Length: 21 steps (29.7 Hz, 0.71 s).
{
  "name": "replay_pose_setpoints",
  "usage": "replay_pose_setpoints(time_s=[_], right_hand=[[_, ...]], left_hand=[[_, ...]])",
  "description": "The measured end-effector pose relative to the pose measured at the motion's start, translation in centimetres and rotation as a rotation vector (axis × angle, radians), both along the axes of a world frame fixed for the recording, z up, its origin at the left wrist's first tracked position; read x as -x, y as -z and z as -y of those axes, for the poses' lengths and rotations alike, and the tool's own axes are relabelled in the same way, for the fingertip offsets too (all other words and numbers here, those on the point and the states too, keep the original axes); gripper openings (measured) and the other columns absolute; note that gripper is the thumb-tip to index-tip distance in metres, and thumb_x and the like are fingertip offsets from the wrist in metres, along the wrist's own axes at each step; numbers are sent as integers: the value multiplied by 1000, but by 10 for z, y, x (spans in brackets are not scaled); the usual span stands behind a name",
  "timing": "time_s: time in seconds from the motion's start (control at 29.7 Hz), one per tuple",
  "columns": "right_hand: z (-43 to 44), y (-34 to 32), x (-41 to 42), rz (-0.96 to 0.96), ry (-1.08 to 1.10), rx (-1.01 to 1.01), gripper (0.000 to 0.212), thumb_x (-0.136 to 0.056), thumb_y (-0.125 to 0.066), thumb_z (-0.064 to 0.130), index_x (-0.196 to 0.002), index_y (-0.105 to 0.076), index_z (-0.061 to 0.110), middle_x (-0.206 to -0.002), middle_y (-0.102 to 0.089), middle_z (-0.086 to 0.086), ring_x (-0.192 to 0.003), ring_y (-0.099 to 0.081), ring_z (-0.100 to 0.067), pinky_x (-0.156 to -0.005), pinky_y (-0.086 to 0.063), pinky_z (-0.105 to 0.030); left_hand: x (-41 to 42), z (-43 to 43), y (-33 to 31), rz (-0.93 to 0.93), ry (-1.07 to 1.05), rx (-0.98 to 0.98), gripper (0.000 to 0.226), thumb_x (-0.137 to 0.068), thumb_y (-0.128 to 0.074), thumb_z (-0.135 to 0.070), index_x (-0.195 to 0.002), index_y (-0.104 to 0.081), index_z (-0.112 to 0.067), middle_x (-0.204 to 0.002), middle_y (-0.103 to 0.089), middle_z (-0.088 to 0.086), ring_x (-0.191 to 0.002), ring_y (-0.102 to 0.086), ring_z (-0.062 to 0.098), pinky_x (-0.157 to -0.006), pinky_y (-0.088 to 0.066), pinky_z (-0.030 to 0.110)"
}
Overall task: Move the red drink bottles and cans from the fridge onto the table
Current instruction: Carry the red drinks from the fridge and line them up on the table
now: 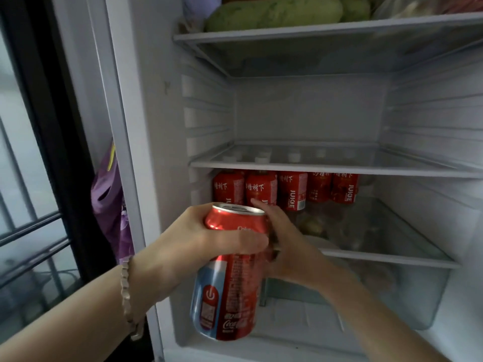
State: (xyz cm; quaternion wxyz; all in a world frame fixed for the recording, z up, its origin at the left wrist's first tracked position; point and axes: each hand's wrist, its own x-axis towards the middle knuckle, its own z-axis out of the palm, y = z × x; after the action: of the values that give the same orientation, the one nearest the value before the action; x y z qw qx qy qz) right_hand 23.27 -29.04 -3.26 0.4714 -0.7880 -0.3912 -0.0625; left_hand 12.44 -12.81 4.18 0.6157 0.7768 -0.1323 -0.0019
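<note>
My left hand [198, 239] grips a red cola can [230, 296] upright in front of the open fridge, thumb across its upper part. Behind the can, my right hand [285, 239] reaches into the lower shelf. Its fingers are extended and one fingertip is at the label of a red juice bottle [261, 190]. Part of this hand is hidden by the can. Several red juice bottles [292, 190] stand in a row under the glass shelf [339, 169], with their white caps showing through it.
Green vegetables [271, 13] lie on the top shelf, and the middle shelf holds nothing. A clear drawer [407, 291] sits below the bottles. A purple bag [109, 205] hangs left of the fridge wall, beside a barred window [28, 231].
</note>
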Motion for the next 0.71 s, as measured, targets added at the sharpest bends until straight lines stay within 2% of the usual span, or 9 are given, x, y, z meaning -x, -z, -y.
replay_pose_setpoints(time_s=[0.07, 0.1, 0.17, 0.2, 0.3, 0.4, 0.5, 0.57, 0.71], right_hand=[[4, 1, -21, -87, 94, -44, 72, -68, -72, 49, -131, -39, 37, -135, -39, 9, -128, -43, -10, -107, -40, -29], [1, 0, -35, -113, 224, -124, 67, -72, -72, 43, -131, -43, 30, -131, -43, 8, -126, -46, -13, -107, -40, -29], [-11, -4, -62, -168, 434, -236, 70, -78, -75, 27, -136, -39, 14, -129, -47, 3, -126, -47, -17, -106, -37, -29], [-21, -6, -71, -194, 463, -276, 77, -75, -78, 22, -138, -35, 11, -131, -47, 2, -127, -46, -18, -108, -35, -31], [-48, -14, -93, -221, 486, -354, 93, -68, -83, 22, -142, -28, 12, -138, -44, -8, -129, -44, -22, -110, -36, -38], [-57, -21, -93, -187, 589, -358, 82, -65, -85, 23, -134, -42, 12, -131, -51, -9, -121, -51, -24, -105, -41, -37], [-49, -19, -76, -135, 582, -348, 77, -64, -84, 22, -131, -46, 16, -123, -50, -4, -111, -53, -19, -100, -43, -32], [-38, -14, -64, -95, 568, -339, 76, -62, -85, 23, -128, -48, 19, -122, -53, -6, -112, -53, -20, -99, -44, -33], [-17, -14, -44, -189, 560, -382, 91, -37, -81, 43, -122, -51, 31, -120, -58, -6, -116, -53, -25, -100, -46, -45]], left_hand=[[1, -5, -1, 11, -58, -56, 54, -33, -79, -36, -86, -73, -23, -81, -76, 1, -74, -73, 16, -65, -56, 27], [1, -7, -1, 13, -87, -95, 56, -32, -80, -39, -86, -73, -27, -82, -76, -1, -76, -73, 15, -70, -55, 29], [2, -10, -1, 5, -126, -149, 57, -32, -80, -42, -87, -73, -30, -83, -76, -4, -78, -73, 12, -73, -55, 30], [3, -12, -3, 1, -138, -169, 58, -33, -81, -42, -88, -72, -30, -83, -75, -5, -78, -72, 12, -74, -56, 30], [5, -12, -6, -8, -164, -202, 50, -43, -91, -32, -88, -70, -28, -79, -75, -8, -74, -72, 8, -68, -56, 23], [6, -11, -9, -2, -179, -200, 40, -46, -85, -33, -83, -68, -31, -76, -74, -12, -72, -71, 4, -60, -53, 15], [4, -16, -13, -14, -179, -207, 50, -37, -93, -33, -82, -71, -28, -77, -75, -6, -72, -72, 9, -65, -55, 21], [0, -20, -13, -18, -170, -182, 52, -34, -88, -35, -83, -73, -27, -78, -76, -2, -73, -73, 14, -68, -55, 26], [-5, -23, -14, -9, -143, -155, 53, -31, -78, -44, -81, -73, -25, -78, -76, 0, -72, -73, 15, -66, -54, 25]])
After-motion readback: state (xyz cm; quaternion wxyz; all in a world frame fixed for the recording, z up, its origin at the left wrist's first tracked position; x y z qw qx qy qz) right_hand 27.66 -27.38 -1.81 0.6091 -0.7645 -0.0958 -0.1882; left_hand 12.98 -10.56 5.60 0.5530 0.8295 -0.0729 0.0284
